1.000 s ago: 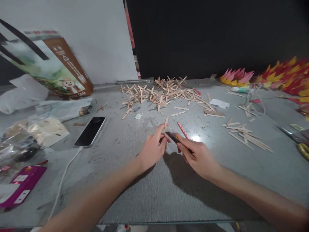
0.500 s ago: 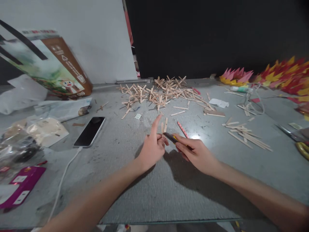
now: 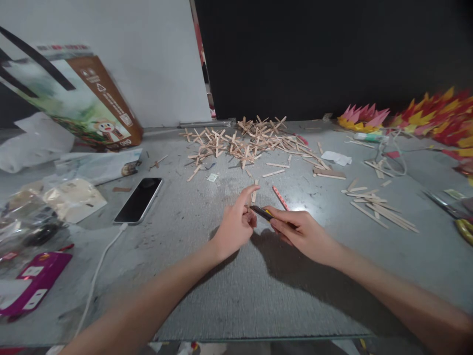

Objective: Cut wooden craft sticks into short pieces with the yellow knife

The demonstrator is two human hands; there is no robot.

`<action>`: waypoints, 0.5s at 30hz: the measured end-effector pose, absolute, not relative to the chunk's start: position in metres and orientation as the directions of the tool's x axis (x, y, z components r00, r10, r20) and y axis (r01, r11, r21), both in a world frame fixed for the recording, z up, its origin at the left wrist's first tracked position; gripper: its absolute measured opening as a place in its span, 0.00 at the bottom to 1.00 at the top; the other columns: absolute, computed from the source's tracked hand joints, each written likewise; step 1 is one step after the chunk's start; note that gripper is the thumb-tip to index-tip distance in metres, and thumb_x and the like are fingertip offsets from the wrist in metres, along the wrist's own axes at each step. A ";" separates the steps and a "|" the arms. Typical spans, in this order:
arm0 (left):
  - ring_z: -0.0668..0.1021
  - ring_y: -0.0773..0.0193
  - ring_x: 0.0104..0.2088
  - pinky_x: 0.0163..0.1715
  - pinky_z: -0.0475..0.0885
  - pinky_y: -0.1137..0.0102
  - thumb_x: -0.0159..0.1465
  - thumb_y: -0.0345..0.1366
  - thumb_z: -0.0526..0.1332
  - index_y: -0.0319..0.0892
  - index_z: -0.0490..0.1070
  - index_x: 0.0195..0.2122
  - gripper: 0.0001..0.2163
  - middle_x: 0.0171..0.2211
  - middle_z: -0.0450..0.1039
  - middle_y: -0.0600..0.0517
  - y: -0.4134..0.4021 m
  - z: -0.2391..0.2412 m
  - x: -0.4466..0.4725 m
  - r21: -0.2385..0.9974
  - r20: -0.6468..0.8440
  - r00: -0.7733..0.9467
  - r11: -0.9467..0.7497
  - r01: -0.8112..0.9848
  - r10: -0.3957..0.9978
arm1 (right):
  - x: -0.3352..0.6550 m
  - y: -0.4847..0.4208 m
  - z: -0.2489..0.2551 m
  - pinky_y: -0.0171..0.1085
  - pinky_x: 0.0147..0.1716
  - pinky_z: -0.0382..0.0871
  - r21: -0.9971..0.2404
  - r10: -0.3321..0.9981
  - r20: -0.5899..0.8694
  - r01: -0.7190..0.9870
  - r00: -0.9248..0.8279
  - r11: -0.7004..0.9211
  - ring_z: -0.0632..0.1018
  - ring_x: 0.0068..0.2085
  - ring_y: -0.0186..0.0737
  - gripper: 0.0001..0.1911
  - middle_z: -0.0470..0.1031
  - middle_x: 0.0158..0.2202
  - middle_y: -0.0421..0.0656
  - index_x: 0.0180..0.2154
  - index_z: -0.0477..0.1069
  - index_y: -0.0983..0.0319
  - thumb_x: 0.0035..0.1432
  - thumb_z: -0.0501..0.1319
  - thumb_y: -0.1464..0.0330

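My right hand [image 3: 305,231] grips a black and yellow utility knife [image 3: 263,213], its front end pointing left at my left hand's fingertips. My left hand [image 3: 234,226] is closed, pinching a wooden craft stick [image 3: 247,209] that is mostly hidden by the fingers. Its index finger bends over toward the knife. Just beyond the fingers a pale craft stick [image 3: 254,191] shows. A red patterned strip [image 3: 280,198] lies on the table past my right hand.
A heap of crossed craft sticks [image 3: 236,145] spreads at the back, with loose sticks [image 3: 380,209] on the right. Scissors [image 3: 453,212] lie at the far right. On the left are a charging phone [image 3: 138,200], a printed bag [image 3: 92,108] and a purple packet [image 3: 35,283].
My left index finger has come down from pointing up and now curls toward the knife tip. The stick that stuck up by it is no longer visible there. The right hand has barely moved.
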State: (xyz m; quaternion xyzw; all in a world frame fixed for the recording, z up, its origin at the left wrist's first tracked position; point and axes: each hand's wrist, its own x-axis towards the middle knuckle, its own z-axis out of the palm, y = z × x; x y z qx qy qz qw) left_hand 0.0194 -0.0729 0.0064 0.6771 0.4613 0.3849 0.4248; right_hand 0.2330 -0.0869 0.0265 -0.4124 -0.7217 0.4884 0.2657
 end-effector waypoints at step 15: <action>0.76 0.67 0.19 0.20 0.68 0.77 0.64 0.27 0.56 0.48 0.53 0.69 0.31 0.24 0.74 0.58 -0.073 0.010 0.025 1.000 0.004 0.317 -0.005 0.002 0.948 | 0.242 -0.077 0.026 0.31 0.22 0.54 -0.959 0.846 -0.085 0.274 -0.526 0.074 0.60 0.24 0.31 0.26 0.61 0.25 0.34 0.65 0.72 0.61 0.72 0.58 0.56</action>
